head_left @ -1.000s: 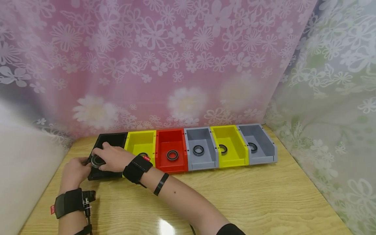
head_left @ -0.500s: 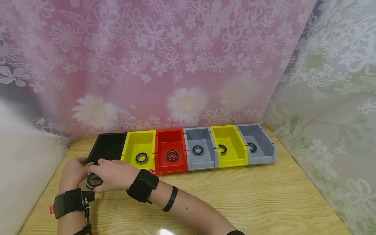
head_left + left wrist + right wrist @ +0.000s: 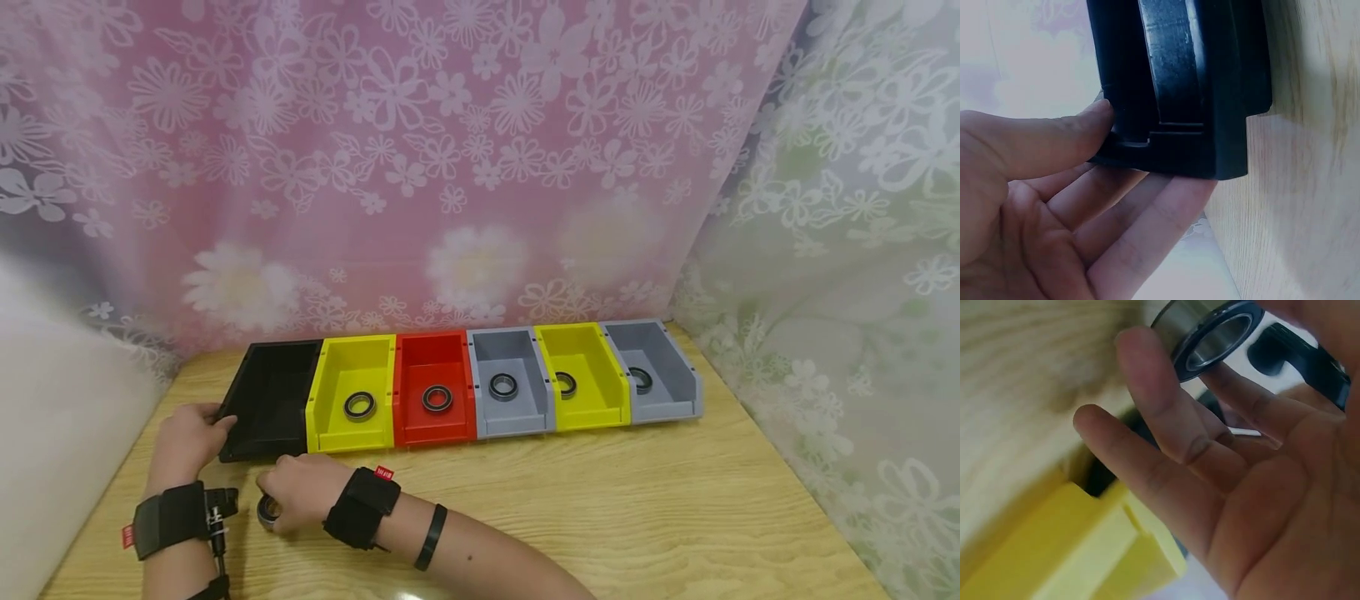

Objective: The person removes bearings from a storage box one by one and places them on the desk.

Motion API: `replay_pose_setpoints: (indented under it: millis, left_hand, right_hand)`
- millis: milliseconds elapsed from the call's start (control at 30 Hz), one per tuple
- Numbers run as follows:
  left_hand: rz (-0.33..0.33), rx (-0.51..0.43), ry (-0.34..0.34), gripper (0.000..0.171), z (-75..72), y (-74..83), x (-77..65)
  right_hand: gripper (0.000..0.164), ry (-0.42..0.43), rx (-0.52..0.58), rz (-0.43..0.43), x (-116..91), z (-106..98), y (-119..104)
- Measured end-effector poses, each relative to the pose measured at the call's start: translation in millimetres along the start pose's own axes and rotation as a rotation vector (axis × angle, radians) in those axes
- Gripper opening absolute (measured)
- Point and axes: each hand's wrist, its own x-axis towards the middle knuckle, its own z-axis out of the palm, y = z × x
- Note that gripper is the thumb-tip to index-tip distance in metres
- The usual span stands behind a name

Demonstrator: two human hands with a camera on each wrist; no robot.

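Wood-grain worktop lies beneath the right hand, thumb and leading fingers parted just enough to pinch a black-faced bearing that could drop if their edge hold slackened, while the left hand grips the black bin.

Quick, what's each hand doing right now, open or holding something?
Left hand: holding the black bin by its edge.
Right hand: holding a metal ring.
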Motion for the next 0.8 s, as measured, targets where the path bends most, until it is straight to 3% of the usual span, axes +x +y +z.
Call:
replay_pose_setpoints:
  millis: [267, 800]
  left_hand:
    - [0.025, 0.005, 0.011, 0.049, 2.4, -4.0, 1.2]
    - [-0.005, 0.008, 0.010, 0.050, 2.2, -2.7, 1.2]
  right_hand:
    - [0.026, 0.045, -0.059, 0.034, 6, 10, -7]
    - [0.029, 0.102, -0.193, 0.101, 9, 22, -25]
